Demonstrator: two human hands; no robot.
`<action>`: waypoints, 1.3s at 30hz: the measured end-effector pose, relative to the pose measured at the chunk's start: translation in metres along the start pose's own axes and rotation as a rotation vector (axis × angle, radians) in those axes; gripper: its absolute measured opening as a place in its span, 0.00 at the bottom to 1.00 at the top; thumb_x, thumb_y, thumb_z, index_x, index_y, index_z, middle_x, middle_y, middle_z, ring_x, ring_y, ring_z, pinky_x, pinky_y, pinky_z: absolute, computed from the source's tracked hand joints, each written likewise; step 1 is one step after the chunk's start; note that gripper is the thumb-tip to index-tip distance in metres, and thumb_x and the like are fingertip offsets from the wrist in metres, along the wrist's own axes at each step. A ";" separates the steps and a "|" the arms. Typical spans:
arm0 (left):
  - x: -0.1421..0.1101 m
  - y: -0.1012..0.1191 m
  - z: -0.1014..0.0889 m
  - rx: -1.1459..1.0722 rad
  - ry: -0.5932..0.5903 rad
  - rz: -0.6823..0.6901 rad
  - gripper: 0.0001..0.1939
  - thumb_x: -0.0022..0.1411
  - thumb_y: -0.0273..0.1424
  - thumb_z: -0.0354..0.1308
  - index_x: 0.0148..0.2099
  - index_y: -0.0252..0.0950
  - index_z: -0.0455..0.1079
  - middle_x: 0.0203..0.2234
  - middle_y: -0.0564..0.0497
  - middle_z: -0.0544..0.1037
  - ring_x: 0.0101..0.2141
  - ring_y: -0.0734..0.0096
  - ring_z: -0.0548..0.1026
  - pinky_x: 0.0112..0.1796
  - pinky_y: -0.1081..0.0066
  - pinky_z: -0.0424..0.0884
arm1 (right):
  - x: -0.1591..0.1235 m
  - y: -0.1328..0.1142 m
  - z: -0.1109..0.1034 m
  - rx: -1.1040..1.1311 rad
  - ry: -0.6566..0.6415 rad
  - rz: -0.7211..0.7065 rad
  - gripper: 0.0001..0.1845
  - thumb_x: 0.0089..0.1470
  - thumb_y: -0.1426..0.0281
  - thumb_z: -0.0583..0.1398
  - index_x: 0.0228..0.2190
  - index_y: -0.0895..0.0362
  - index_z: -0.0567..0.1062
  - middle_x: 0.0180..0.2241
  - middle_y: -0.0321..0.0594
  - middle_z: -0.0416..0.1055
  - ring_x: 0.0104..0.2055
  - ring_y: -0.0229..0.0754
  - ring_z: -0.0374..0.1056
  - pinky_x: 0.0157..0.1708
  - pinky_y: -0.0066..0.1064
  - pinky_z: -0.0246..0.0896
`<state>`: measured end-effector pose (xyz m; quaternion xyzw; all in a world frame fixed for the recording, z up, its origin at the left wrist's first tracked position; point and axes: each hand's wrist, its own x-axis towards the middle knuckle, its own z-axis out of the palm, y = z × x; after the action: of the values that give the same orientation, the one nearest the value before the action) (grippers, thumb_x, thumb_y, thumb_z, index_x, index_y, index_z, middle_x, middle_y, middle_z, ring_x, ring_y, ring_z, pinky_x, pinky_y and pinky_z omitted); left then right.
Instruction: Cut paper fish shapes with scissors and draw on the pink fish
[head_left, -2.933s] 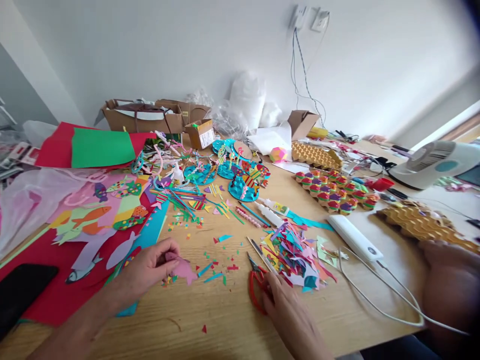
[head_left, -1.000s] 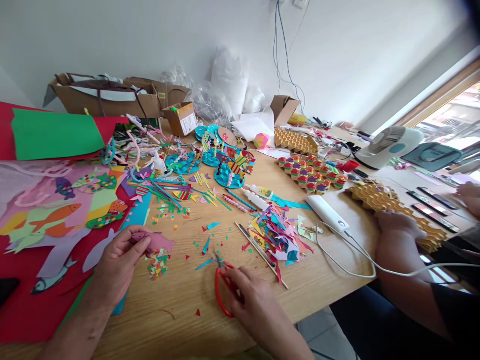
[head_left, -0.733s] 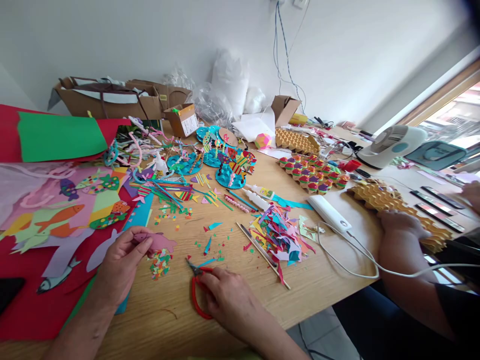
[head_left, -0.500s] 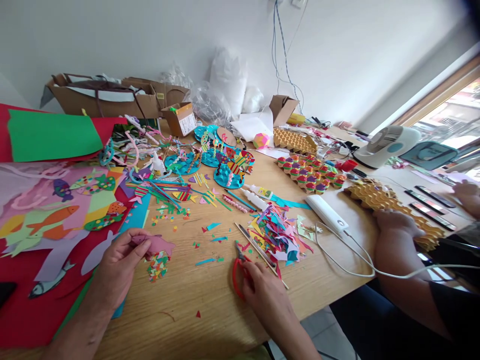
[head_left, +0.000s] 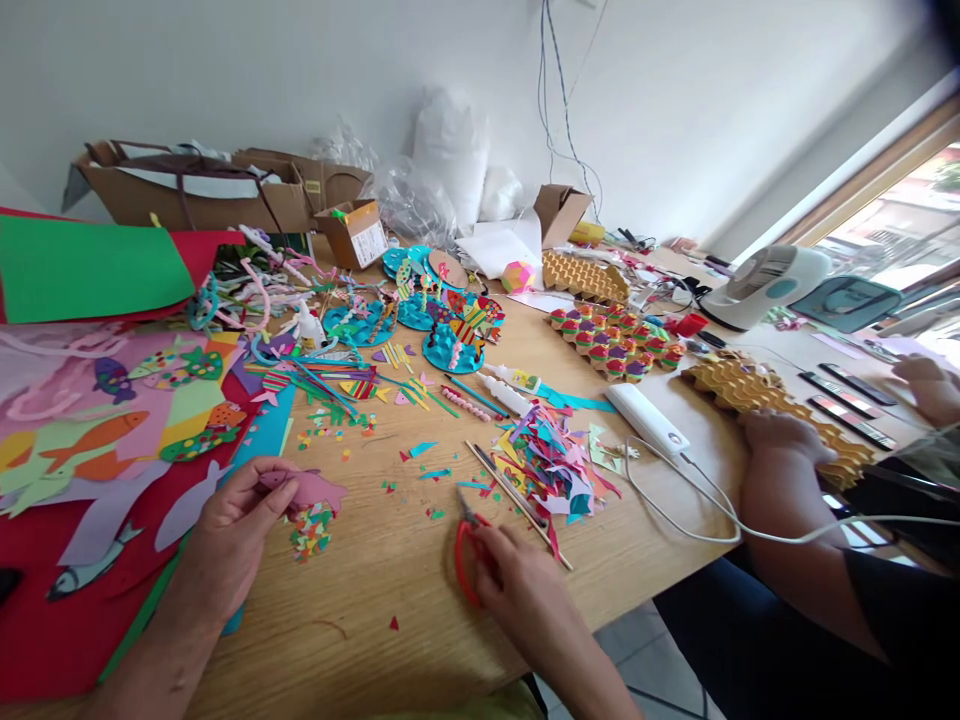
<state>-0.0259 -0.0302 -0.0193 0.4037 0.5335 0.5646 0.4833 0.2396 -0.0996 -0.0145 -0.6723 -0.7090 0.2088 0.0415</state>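
Observation:
Between the thumb and fingers of my left hand (head_left: 244, 515) is a pink paper fish (head_left: 315, 490), its tail pointing right. A small heap of paper confetti (head_left: 311, 530) lies on the table just beneath it. My right hand (head_left: 517, 580) grips red-handled scissors (head_left: 466, 550) low over the wood, the blades pointing away from me. Bits of blue paper (head_left: 435, 473) are scattered near the blade tips. Right of the scissors, thin wooden sticks (head_left: 517, 505) lie beside a pile of coloured paper scraps (head_left: 555, 460). Palm and some fingertips of my right hand are hidden.
Coloured sheets and paper fish (head_left: 112, 430) cover the left side. Blue decorated discs (head_left: 454, 350) and glue bottles (head_left: 506, 393) stand behind. A white power bank (head_left: 646, 420) trails a cable. At right, another person's arm (head_left: 787, 500) rests by an egg carton (head_left: 739, 390).
My right hand swept the scissors left and back right over the table, and blue scraps shifted toward the pile. My left hand lifted the pink fish. The view has turned right.

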 end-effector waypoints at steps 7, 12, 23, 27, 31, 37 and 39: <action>0.000 -0.006 -0.002 0.027 -0.049 -0.034 0.11 0.44 0.36 0.65 0.31 0.39 0.70 0.22 0.57 0.72 0.23 0.76 0.67 0.24 0.78 0.65 | 0.001 -0.012 0.002 0.125 0.018 -0.116 0.16 0.51 0.74 0.53 0.42 0.54 0.71 0.36 0.40 0.72 0.35 0.39 0.68 0.32 0.24 0.57; 0.001 -0.004 -0.003 0.028 -0.017 -0.001 0.11 0.43 0.36 0.65 0.29 0.39 0.70 0.22 0.57 0.72 0.24 0.75 0.67 0.25 0.78 0.66 | 0.027 -0.052 0.008 0.063 -0.030 -0.329 0.13 0.51 0.75 0.52 0.37 0.55 0.72 0.35 0.39 0.72 0.34 0.39 0.68 0.30 0.24 0.55; 0.001 -0.007 -0.002 0.010 0.004 -0.025 0.10 0.42 0.33 0.65 0.29 0.39 0.70 0.20 0.58 0.70 0.22 0.75 0.66 0.23 0.77 0.65 | 0.021 -0.007 -0.003 -0.080 0.055 0.121 0.14 0.52 0.74 0.51 0.38 0.57 0.73 0.37 0.43 0.73 0.36 0.43 0.69 0.31 0.28 0.57; 0.001 -0.008 0.000 0.009 -0.030 -0.044 0.09 0.43 0.32 0.64 0.30 0.39 0.70 0.21 0.58 0.72 0.23 0.76 0.68 0.24 0.77 0.67 | 0.022 -0.013 -0.002 -0.012 0.108 0.021 0.14 0.54 0.71 0.51 0.39 0.54 0.72 0.36 0.40 0.73 0.35 0.41 0.69 0.31 0.27 0.57; 0.000 -0.008 0.000 0.024 -0.025 -0.012 0.08 0.44 0.31 0.63 0.30 0.38 0.70 0.20 0.58 0.70 0.21 0.76 0.67 0.23 0.77 0.66 | 0.042 -0.047 0.004 -0.022 0.044 -0.171 0.16 0.51 0.72 0.52 0.42 0.53 0.71 0.38 0.40 0.72 0.36 0.41 0.69 0.30 0.26 0.57; -0.001 -0.006 -0.001 0.067 -0.018 -0.005 0.08 0.44 0.32 0.63 0.30 0.38 0.71 0.21 0.57 0.71 0.23 0.75 0.67 0.25 0.77 0.66 | 0.058 -0.044 -0.002 -0.133 0.019 -0.060 0.12 0.51 0.74 0.51 0.34 0.57 0.73 0.34 0.43 0.73 0.32 0.42 0.70 0.27 0.27 0.56; -0.001 -0.007 -0.002 0.069 -0.041 -0.006 0.07 0.45 0.32 0.63 0.30 0.38 0.70 0.22 0.57 0.72 0.24 0.75 0.67 0.25 0.77 0.66 | 0.053 -0.025 -0.007 -0.142 0.050 0.026 0.12 0.52 0.74 0.50 0.34 0.59 0.73 0.35 0.46 0.73 0.34 0.43 0.70 0.28 0.28 0.56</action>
<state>-0.0267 -0.0316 -0.0266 0.4299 0.5440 0.5361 0.4815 0.2133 -0.0468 -0.0115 -0.6876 -0.7121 0.1416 0.0084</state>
